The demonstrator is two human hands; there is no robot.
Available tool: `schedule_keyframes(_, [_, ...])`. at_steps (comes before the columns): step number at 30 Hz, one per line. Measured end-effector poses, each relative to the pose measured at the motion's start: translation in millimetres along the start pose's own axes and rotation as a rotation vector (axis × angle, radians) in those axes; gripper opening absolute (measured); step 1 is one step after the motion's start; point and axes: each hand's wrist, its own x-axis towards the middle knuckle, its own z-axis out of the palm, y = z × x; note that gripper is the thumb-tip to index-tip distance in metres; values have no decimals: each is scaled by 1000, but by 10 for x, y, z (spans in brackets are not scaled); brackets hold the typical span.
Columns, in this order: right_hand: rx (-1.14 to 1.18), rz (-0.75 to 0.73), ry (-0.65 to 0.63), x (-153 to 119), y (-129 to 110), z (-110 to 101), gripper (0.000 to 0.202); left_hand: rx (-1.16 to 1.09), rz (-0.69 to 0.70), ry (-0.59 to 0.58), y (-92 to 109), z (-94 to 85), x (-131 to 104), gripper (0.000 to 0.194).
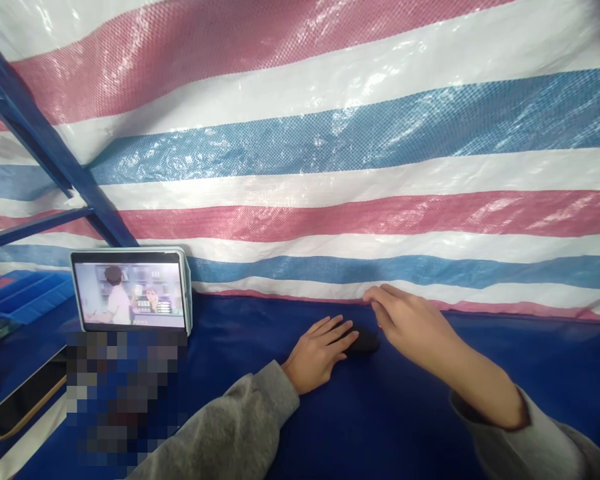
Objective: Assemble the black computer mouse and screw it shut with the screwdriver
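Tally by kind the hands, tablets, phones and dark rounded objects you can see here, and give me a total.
Hands: 2 (left hand, right hand)
Tablets: 1 (propped-up tablet)
Phones: 1 (phone)
Dark rounded objects: 1 (dark rounded object by the left fingertips)
Total: 5
Anything pixelated is uncounted.

Striped plastic sheeting (330, 143) as back wall; broad bands of red, white and blue, woven texture, loose folds, slight slant. Bright glints scattered across glossy surface, strongest on upper bands. Dark blue tabletop (390, 427) below, smooth, meeting sheeting's lower edge. At left, blue frame post (55, 147) leaning diagonally, thinner crossbar (30, 231) joining it, sheeting visible between.
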Motion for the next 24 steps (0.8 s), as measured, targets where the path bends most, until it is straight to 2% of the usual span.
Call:
schedule_keyframes(12, [-1, 6, -20, 6, -2, 0, 30, 6, 4, 3, 5, -15, 8, 47])
schedule_keyframes(24, [39, -25, 40, -2, 8, 34, 27, 10, 2, 2, 8, -10, 0, 47])
